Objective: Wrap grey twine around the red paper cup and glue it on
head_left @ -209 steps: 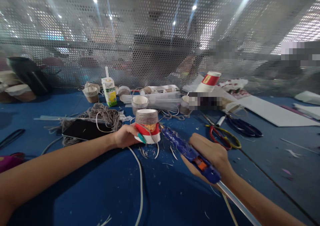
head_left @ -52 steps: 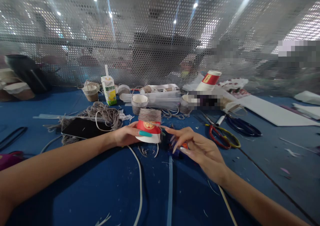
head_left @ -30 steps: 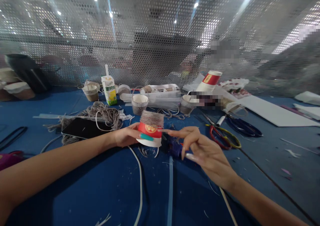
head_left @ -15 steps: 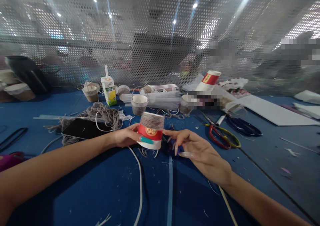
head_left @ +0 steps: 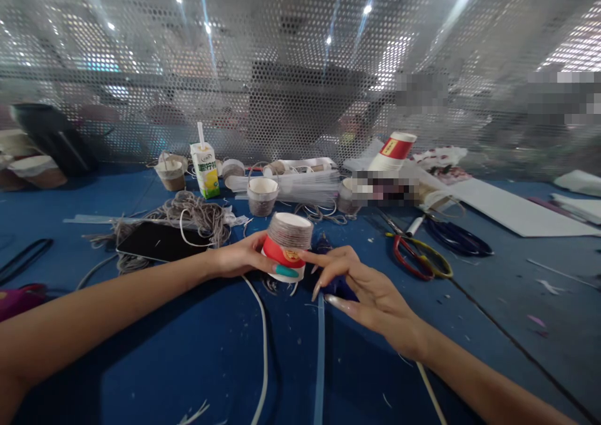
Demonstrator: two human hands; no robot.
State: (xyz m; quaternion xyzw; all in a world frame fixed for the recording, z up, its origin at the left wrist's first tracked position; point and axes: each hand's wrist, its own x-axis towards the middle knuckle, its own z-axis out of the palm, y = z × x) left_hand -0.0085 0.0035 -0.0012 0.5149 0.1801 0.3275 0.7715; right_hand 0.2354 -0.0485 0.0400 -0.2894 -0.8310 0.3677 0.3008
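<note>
One cup [head_left: 286, 240] (tilted) in left grip [head_left: 240, 256].

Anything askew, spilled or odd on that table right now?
No spill shows. At the back right, a red-and-white paper cup leans instead of standing upright. Grey yarn lies in a loose tangle beside the phone, and pale scraps litter the blue tabletop. The twine-wrapped cup tilts too, but the left hand holds it.
</note>
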